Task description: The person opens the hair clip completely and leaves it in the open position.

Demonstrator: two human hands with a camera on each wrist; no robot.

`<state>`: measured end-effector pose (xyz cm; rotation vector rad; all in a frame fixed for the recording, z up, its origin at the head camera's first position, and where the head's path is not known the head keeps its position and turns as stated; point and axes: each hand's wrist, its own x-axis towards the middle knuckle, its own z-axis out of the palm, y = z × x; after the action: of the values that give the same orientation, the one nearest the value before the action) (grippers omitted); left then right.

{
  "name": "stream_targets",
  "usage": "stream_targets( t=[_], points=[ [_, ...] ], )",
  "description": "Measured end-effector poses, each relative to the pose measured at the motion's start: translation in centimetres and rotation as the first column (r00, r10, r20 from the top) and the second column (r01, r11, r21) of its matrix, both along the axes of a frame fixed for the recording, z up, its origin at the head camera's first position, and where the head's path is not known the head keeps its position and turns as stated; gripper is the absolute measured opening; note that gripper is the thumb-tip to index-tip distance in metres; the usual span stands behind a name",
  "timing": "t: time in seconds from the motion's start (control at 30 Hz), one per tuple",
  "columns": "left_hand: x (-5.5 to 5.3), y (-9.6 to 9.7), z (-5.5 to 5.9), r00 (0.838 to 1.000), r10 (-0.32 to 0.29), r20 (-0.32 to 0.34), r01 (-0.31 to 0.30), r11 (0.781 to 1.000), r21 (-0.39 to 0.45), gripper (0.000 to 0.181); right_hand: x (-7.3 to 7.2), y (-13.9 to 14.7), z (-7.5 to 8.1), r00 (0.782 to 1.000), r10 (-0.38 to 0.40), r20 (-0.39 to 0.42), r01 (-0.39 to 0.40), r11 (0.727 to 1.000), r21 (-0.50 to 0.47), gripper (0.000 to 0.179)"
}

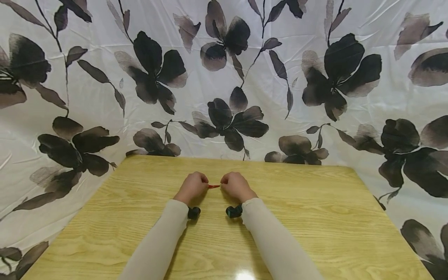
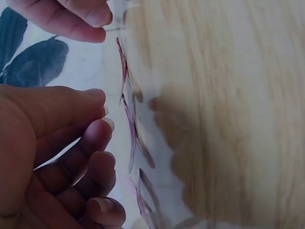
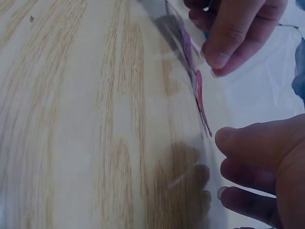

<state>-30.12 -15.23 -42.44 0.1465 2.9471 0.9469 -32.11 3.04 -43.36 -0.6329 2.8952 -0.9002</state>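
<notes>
Between my hands on the wooden table lies a row of slender red and purple strips. Most of the row is hidden by my left hand in the head view. In the left wrist view, the narrow strips overlap end to end. My left hand is beside them, thumb and forefinger tips close together, other fingers loosely bent, holding nothing. My right hand is at the red end; in the right wrist view its thumb tip is right by the end of the strips, fingers loosely bent and apart from the thumb.
Behind the table and at its sides hangs a pale cloth printed with dark flowers. Each wrist wears a small black camera, the left one and the right one facing inward. Both forearms in cream sleeves reach over the table's front.
</notes>
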Motion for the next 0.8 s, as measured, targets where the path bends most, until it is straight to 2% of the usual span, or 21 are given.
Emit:
stream_targets(
  t=[0.47,0.63,0.8],
  points=[
    [-0.7,0.4,-0.8,1.000,0.006,-0.015,-0.007,0.998,-0.065,0.011,-0.2,-1.1,-0.5,0.999,-0.024,-0.033,0.027,0.997,0.076,0.014],
    [-0.8,0.3,-1.0,1.000,0.006,-0.021,-0.008,0.996,-0.092,0.010,-0.4,-1.4,-0.7,0.999,-0.016,-0.050,0.019,0.998,0.068,0.011],
    [-0.7,0.3,-0.9,1.000,0.007,-0.013,-0.008,0.997,-0.078,0.010,-0.4,-1.5,-0.8,0.999,-0.022,-0.042,0.024,0.998,0.052,0.010]
  ],
)
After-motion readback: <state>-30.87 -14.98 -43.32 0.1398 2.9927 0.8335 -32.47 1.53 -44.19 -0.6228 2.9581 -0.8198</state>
